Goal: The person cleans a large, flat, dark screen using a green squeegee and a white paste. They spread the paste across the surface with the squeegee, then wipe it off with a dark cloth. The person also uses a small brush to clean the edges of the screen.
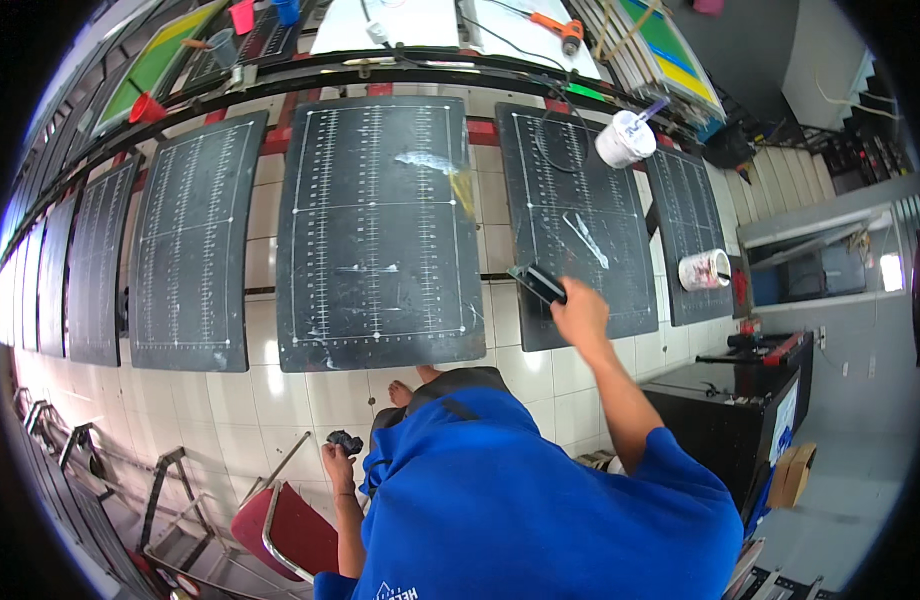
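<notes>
My right hand (pixel 583 315) is closed around a black flat-handled scraper-like tool (pixel 542 284), its thin end over the left edge of a dark board with white rulings (pixel 580 270). A whitish smear (pixel 586 240) marks that board just above the tool. Low at my left side, my left hand (pixel 337 463) grips a crumpled black cloth (pixel 346 441). Straight ahead of me lies another ruled dark board (pixel 380 300), with a pale patch (pixel 426 160) and a yellowish strip (pixel 464 192) near its upper right.
White tubs (pixel 625 140) (pixel 704 270) stand on boards at the right, one holding a purple-handled tool. An orange heat gun (pixel 560 30) rests on a white surface beyond the rail. Behind my left arm is a red chair (pixel 285 530); a black cabinet (pixel 715 400) stands right.
</notes>
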A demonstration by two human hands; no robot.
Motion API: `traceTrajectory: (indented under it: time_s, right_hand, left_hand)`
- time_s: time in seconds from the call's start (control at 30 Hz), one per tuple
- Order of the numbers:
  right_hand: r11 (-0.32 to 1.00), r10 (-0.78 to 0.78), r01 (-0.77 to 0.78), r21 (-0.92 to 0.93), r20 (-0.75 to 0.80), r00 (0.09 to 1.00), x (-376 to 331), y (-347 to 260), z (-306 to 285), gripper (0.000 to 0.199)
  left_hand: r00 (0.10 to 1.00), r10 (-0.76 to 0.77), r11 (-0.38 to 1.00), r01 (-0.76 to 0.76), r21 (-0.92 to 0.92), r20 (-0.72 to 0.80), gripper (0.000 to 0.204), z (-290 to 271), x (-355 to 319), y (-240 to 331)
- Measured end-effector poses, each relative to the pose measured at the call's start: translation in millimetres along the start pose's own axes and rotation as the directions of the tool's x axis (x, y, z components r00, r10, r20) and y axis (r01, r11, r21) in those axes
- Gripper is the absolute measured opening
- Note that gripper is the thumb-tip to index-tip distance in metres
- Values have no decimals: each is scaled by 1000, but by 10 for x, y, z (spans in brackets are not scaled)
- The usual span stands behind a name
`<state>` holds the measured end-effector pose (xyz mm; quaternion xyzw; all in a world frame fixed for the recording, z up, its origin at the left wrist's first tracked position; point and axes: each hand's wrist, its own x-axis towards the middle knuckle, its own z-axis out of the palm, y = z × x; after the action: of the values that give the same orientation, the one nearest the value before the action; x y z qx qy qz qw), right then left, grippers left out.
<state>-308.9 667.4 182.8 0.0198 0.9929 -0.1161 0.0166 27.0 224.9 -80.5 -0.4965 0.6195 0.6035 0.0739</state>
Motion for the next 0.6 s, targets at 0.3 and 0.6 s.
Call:
traceTrajectory:
  time_s: [0.3, 0.6]
  right_hand:
    - [878, -456, 473, 71, -172, 873, 2529, -1234, 186, 31]
    - [865, -492, 478, -152, -66, 868, 3739, -1796, 695, 31]
  left_hand:
    - [989, -72, 996, 65, -61, -127, 12, -43, -417, -79]
    - [951, -164, 980, 127, -151, -263, 15, -137, -959, -275]
